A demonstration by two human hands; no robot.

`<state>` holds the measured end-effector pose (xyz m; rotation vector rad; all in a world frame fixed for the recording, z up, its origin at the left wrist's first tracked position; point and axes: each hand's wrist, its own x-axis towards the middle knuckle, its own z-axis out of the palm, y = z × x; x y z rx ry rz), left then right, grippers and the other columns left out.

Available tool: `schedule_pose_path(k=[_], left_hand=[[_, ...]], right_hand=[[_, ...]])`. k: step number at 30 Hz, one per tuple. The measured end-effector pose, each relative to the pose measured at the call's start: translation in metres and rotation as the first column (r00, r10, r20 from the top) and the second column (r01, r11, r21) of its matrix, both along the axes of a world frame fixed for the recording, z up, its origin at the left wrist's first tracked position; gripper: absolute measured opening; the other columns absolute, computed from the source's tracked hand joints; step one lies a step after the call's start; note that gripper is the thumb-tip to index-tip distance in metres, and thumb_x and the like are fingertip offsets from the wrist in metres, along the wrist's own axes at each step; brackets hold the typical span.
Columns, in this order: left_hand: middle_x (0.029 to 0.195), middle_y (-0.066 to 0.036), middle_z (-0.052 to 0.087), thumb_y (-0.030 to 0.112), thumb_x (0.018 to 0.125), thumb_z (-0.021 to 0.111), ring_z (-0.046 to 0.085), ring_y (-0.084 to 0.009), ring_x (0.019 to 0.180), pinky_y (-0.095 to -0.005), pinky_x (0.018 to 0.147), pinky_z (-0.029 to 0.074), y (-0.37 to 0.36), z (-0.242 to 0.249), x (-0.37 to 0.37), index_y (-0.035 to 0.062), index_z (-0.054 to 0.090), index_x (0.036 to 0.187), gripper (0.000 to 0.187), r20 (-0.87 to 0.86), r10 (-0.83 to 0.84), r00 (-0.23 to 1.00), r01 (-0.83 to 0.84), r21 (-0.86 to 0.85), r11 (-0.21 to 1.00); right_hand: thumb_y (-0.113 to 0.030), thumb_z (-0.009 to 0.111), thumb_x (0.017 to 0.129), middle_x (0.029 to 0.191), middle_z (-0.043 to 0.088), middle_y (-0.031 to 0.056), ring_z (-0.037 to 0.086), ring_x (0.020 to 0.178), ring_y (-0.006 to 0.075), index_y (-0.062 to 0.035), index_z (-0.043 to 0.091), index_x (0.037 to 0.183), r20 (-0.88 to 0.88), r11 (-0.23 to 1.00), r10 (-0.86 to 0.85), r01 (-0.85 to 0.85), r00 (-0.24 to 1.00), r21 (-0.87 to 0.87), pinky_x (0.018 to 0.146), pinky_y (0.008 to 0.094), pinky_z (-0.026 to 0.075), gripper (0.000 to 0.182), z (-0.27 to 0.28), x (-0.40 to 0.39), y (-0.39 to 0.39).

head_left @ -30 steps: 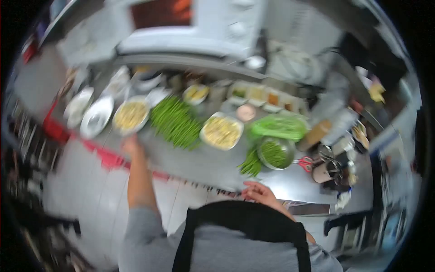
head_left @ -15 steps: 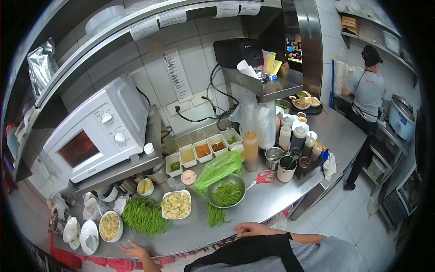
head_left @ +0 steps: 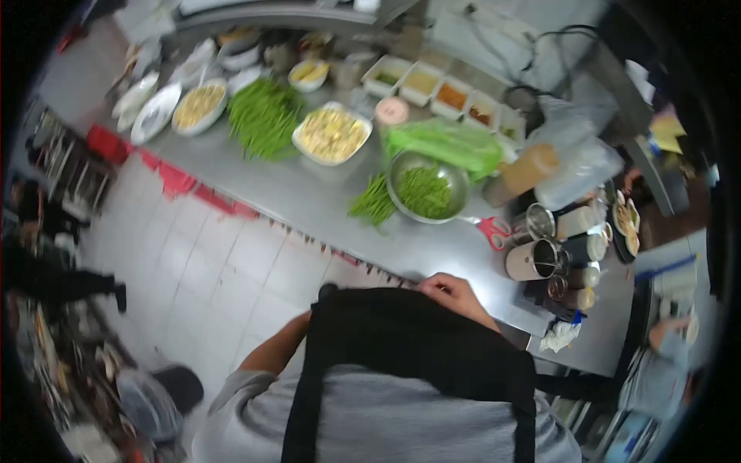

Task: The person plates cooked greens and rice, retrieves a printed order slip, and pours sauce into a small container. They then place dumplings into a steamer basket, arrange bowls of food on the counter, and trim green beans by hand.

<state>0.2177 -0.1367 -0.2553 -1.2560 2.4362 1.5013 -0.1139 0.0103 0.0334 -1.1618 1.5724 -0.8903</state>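
Observation:
My right hand (head_left: 454, 297) is by the counter's front edge, against the top of my black apron (head_left: 409, 324). Its fingers are curled together, and whatever they might hold is hidden. Only my left forearm (head_left: 278, 347) shows; the hand is out of sight behind the apron. Nearest to my right hand on the counter are red-handled scissors (head_left: 495, 231) and a metal bowl (head_left: 455, 210) of cut green beans (head_left: 424, 191). Uncut green beans (head_left: 373, 202) lie left of the bowl. A green plastic bag (head_left: 448, 143) lies behind it.
A white bowl of yellowish chopped food (head_left: 333, 135), a larger green bean pile (head_left: 266, 119) and another filled bowl (head_left: 199, 108) stand leftward. Sauce bottles (head_left: 587, 247) and a utensil cup (head_left: 529, 261) are at right. One person (head_left: 656, 370) stands at right, another (head_left: 62, 270) at far left.
The view has swung downward and left, bringing the floor into sight. My left hand, spread near the counter before, has drawn back behind the apron. My right hand stays by the edge, fingers more curled.

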Motion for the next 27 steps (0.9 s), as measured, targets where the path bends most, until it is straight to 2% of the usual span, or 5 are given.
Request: schedule_pose_path(k=[4,6,10,22,27], left_hand=[[0.122,-0.015,0.049,0.033,0.093,0.042,0.047,-0.0239,0.112,-0.0371,0.100,0.034,0.037,-0.077,0.026,0.0063,0.044,0.127,0.043,-0.350,-0.591,0.727,0.512,-0.296,0.806],[0.118,-0.015,0.054,0.049,0.085,0.051,0.050,-0.0289,0.110,-0.0404,0.099,0.033,0.045,-0.005,-0.023,-0.0003,0.054,0.117,0.059,0.139,0.073,0.988,-0.148,0.665,0.732],[0.105,-0.012,0.057,0.033,0.089,0.047,0.057,-0.0244,0.094,-0.0414,0.084,0.041,0.073,-0.048,-0.072,0.0051,0.051,0.109,0.034,0.131,0.805,0.578,-0.490,0.845,0.215],[0.126,-0.003,0.047,0.030,0.089,0.045,0.039,-0.0214,0.120,-0.0453,0.097,0.029,0.007,-0.010,-0.150,0.0181,0.041,0.127,0.040,0.035,0.987,0.159,-0.214,0.977,0.000],[0.110,0.001,0.051,0.029,0.091,0.042,0.047,-0.0161,0.096,-0.0431,0.089,0.033,-0.021,-0.011,-0.140,0.0185,0.049,0.108,0.021,0.060,0.997,0.048,-0.204,0.978,-0.049]], right_hand=[[-0.012,0.054,0.087,0.087,0.062,0.0083,0.056,0.077,0.0145,-0.0010,0.060,0.087,-0.200,0.952,-0.175,0.114,0.964,-0.285,0.072,0.0268,0.045,0.012,-0.012,-0.017,0.013],[-0.005,0.051,0.085,0.092,0.060,0.0132,0.058,0.091,0.0253,-0.0020,0.059,0.093,-0.395,0.913,-0.228,0.055,0.890,-0.404,0.082,0.0330,0.044,0.012,-0.017,-0.028,0.005],[-0.004,0.054,0.080,0.108,0.054,0.0149,0.050,0.110,0.0313,-0.0020,0.058,0.100,-0.667,0.879,-0.102,-0.247,0.738,-0.407,0.093,0.0371,0.039,0.020,-0.048,-0.041,-0.002],[-0.004,0.059,0.075,0.113,0.052,0.0143,0.047,0.113,0.0330,-0.0030,0.058,0.102,-0.696,0.863,-0.095,-0.290,0.712,-0.414,0.096,0.0397,0.037,0.026,-0.063,-0.044,-0.002],[-0.002,0.057,0.077,0.115,0.051,0.0161,0.046,0.115,0.0337,-0.0010,0.056,0.104,-0.710,0.877,-0.071,-0.294,0.701,-0.379,0.097,0.0401,0.036,0.027,-0.061,-0.042,-0.002]])
